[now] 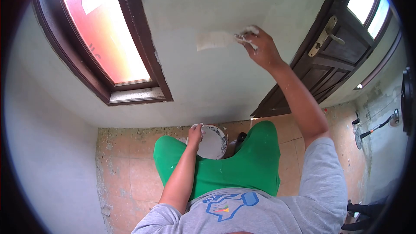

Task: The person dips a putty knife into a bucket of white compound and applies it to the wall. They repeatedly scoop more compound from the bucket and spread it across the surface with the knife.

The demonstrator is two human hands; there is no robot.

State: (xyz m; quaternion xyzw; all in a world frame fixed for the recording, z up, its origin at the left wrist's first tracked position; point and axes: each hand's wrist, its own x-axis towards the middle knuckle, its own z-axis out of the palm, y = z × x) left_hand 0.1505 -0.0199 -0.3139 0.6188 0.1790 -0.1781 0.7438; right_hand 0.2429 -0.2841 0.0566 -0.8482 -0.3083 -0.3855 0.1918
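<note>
My right hand [259, 45] is raised to the pale wall [208, 73], between the window and the door. Its fingers are bent together and smeared with white paste. What they hold, if anything, I cannot make out. Just left of these fingers, a cream-white patch [213, 40] with a sharp left edge shows on the wall. Low down between my knees stands a round bucket [224, 141] with whitish paste [211, 142] in it and grey crust along its inner wall. My left hand [196, 134] is closed at the bucket's left rim, with white on its fingers; its grasp is hidden.
A dark-framed window [143, 39] is at the upper left. To the right is a dark wooden door [340, 47] with a metal handle [331, 30]. Spattered tiles [143, 175] cover the floor. A black object [241, 138] lies near the bucket. Dark fittings [381, 125] line the right wall.
</note>
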